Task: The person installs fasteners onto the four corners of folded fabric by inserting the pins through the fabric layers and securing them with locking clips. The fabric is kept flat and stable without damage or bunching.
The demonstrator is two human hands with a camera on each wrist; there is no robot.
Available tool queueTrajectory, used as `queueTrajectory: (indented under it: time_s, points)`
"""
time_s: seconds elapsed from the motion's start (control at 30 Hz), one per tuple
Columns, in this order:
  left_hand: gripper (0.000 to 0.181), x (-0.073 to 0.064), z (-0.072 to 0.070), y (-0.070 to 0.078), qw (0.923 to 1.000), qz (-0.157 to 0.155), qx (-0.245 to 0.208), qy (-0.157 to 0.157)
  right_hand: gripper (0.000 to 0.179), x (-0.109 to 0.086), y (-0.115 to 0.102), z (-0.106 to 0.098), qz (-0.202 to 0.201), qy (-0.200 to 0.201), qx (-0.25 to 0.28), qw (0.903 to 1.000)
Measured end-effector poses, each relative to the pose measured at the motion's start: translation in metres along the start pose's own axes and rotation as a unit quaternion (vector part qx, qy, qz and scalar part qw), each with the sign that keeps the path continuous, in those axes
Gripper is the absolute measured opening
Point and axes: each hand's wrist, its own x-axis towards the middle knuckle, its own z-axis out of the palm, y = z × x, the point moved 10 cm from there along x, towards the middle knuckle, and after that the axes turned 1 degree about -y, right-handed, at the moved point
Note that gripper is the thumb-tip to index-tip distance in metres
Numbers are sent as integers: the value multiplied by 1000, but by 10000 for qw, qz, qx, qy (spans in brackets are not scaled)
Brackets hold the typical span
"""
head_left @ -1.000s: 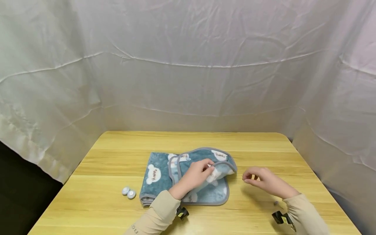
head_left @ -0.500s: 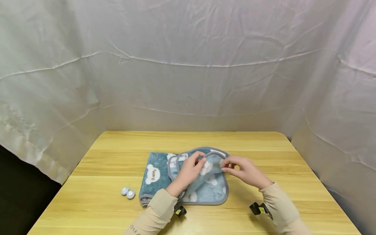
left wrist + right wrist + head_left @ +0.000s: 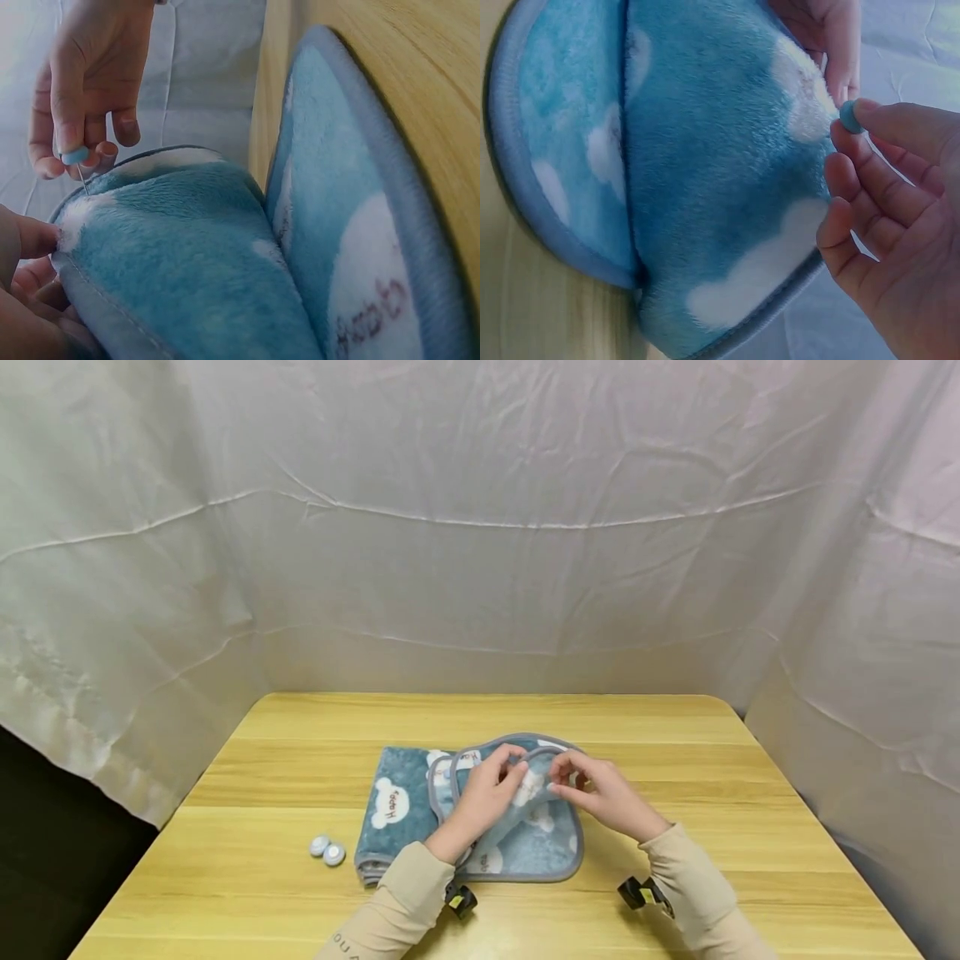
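Observation:
A teal fleece blanket (image 3: 390,777) with white bear-shaped patches and grey binding lies folded on the table, its right part lifted in a loose flap. My left hand (image 3: 480,802) pinches the flap's bound edge between thumb and fingers. Beside it, my right hand (image 3: 607,797) pinches a blue-headed pin (image 3: 75,156) between thumb and forefinger. In the left wrist view the pin's thin needle points down, its tip right at the fleece near the left fingertips. The right wrist view shows the blue head close to the flap's edge, with the needle hidden.
Two small round pale-blue and white pieces (image 3: 327,852) lie on the wooden table (image 3: 247,877) left of the blanket. A pale fabric curtain (image 3: 495,585) hangs behind the table and along its sides. A small black camera is strapped at each wrist.
My right hand has come left from over the bare wood to the blanket's raised flap. The left hand still pinches the edge, drawn slightly left, and the flap's corner has moved with it.

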Motion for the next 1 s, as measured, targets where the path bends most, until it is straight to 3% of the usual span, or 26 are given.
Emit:
queueTrajectory:
  time_s: [0.2,0.33,0.63,0.8,1.0]
  points:
    - [18,-1,1,4,10000,43,-15,-23,17,1,-3,-1,-205,251,-238,9992]
    - [19,-2,2,4,9999,73,-51,-65,23,0,-11,-2,-576,509,-624,9951]
    - [21,-4,6,4,9995,-64,-131,-262,32,-4,-25,-1,-1559,1079,-1629,9683]
    - [22,-4,7,4,9994,-117,-156,-299,37,-5,-26,-2,-1623,1249,-1999,9582]
    - [23,-4,9,4,9993,-53,-116,-364,58,-5,-21,-8,-1328,1500,-2132,9562]
